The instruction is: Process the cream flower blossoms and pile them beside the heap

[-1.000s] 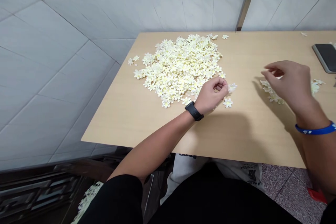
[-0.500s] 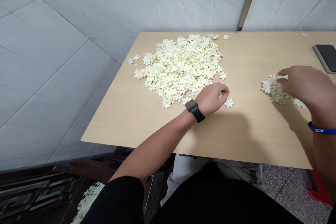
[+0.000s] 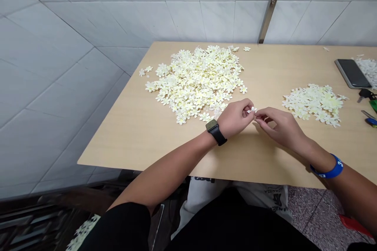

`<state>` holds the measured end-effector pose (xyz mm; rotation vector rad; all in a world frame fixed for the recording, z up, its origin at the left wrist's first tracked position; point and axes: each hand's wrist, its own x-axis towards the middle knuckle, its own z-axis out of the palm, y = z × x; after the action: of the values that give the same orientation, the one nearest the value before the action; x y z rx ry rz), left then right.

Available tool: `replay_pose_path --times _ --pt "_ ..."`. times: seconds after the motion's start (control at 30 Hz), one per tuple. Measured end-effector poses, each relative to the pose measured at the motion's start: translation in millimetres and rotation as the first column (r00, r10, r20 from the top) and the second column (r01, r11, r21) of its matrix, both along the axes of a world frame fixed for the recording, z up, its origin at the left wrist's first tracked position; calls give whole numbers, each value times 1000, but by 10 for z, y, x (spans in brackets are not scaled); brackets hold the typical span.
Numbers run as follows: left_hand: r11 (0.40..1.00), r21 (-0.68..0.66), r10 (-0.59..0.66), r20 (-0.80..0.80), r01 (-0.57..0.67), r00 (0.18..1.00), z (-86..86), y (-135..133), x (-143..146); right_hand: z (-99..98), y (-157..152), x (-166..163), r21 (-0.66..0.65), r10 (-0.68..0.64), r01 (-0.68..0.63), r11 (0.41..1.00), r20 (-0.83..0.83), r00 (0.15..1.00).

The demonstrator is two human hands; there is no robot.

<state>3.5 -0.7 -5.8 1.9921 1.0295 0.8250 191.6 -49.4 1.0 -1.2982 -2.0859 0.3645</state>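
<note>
A small white fabric flower (image 3: 252, 110) is pinched between both my hands above the wooden table (image 3: 141, 133). My left hand (image 3: 235, 117), with a black watch on the wrist, is closed on it from the left. From the right, my right hand (image 3: 278, 125), with a blue wristband, grips the same flower with its fingertips. Just beyond my left hand spreads a large pile of cream-white flowers (image 3: 200, 80). To the right lies a smaller pile of flowers (image 3: 316, 104).
A dark phone (image 3: 352, 73) lies near the table's right edge, with keys and small items (image 3: 368, 106) beside it and more white flowers (image 3: 368, 68) behind. White tiled walls stand behind and to the left. Some flowers (image 3: 81, 233) lie on the floor at lower left.
My right hand left the smaller pile and came left to meet my left hand at the flower. The loose flower by my left hand is now off the table. The view shifted slightly.
</note>
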Motion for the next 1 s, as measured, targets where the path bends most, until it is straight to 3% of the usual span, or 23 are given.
replay_pose_path --times 0.2,0.33,0.57,0.8,1.0 --pt "997 -23 75 123 -73 990 -36 -88 72 9 -18 -29 -49 -111 105 993 -143 983" --pt "999 -50 27 225 -16 974 -57 -94 88 -58 3 -14 -54 -176 167 984 -317 932" --pt "994 109 -48 217 24 975 -66 -137 111 -93 -40 53 -147 -172 109 983 -535 827" --pt "970 238 -83 124 51 989 -36 -113 68 -19 -50 16 -253 -153 -2 968 -592 791" --pt "946 318 -90 71 63 993 -46 -77 41 -24 -13 -5 -382 -235 -54 922 -668 706"
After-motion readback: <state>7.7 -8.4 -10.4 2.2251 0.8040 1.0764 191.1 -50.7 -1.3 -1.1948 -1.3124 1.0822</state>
